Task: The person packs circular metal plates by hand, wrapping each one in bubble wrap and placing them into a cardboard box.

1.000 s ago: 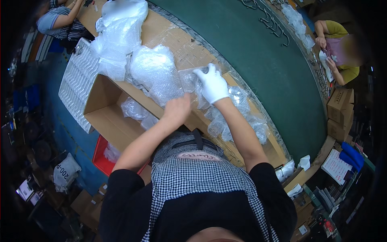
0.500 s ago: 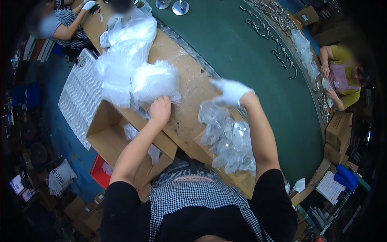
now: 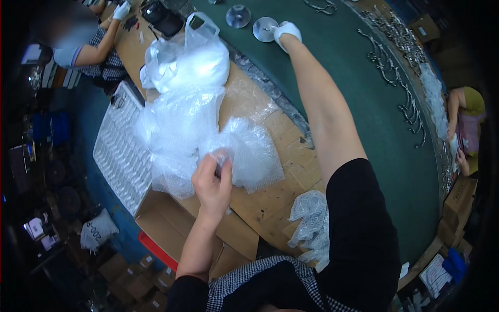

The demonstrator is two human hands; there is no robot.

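Observation:
My bare left hand (image 3: 210, 188) pinches the near edge of a see-through bubble-wrap bag (image 3: 253, 151) on the cardboard-topped bench. Far out over the green belt, my white-gloved right hand (image 3: 288, 36) has its fingers closed at a shiny round metal disc (image 3: 263, 30); the fingertips are small and partly hidden. A second metal disc (image 3: 238, 16) lies just left of it. Beyond my left hand, more bubble wrap (image 3: 182, 114) and a stuffed white plastic bag (image 3: 200, 62) are heaped.
An open cardboard box (image 3: 169, 221) stands at the near left, with a white ridged tray (image 3: 119, 145) behind it. Crumpled bubble bags (image 3: 309, 223) lie by my right upper arm. Curved metal pieces (image 3: 397, 78) line the green belt (image 3: 358, 99). Co-workers sit at far left and right.
My right hand has reached forward from the bench edge to the metal disc on the belt. My left hand has changed its hold on the bubble wrap. The whole view has shifted.

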